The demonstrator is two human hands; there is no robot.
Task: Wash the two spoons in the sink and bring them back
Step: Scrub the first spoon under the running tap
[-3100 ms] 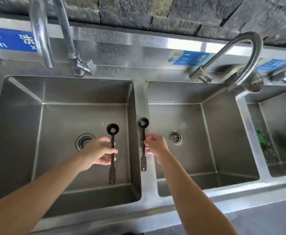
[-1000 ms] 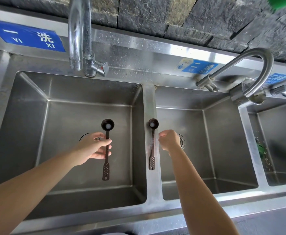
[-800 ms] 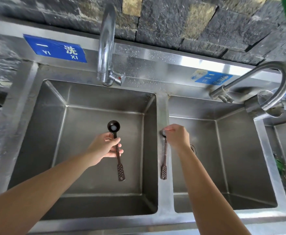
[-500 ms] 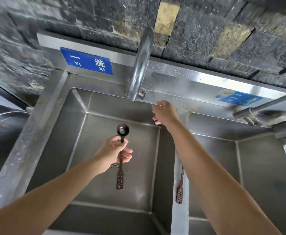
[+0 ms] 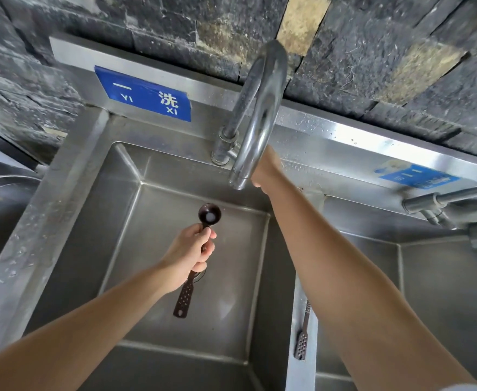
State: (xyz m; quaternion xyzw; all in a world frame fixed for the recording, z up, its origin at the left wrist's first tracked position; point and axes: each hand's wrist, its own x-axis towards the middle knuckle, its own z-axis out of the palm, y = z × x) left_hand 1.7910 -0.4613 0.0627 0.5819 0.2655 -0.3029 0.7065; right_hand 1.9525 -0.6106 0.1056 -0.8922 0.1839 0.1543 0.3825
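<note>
My left hand [image 5: 190,251] grips a dark long-handled spoon [image 5: 209,214] by its shaft over the left sink basin [image 5: 135,221]. The bowl faces up, below and slightly left of the faucet spout [image 5: 259,114]; something pale shows in the bowl. My right hand [image 5: 268,167] reaches behind the spout toward the faucet base, and its fingers are hidden by the spout. The second spoon [image 5: 302,340] lies on the divider between the basins. Only its perforated handle end shows below my right forearm. I see no water coming from the spout.
A blue label [image 5: 144,94] sits on the steel backsplash under a dark stone wall. A second basin [image 5: 429,277] lies to the right with another tap [image 5: 440,200] above it. A round metal rim [image 5: 5,182] shows at the far left.
My right hand let go of the second spoon on the divider and reached up behind the faucet. My left hand raised its spoon toward the spout. The view shifted left and up.
</note>
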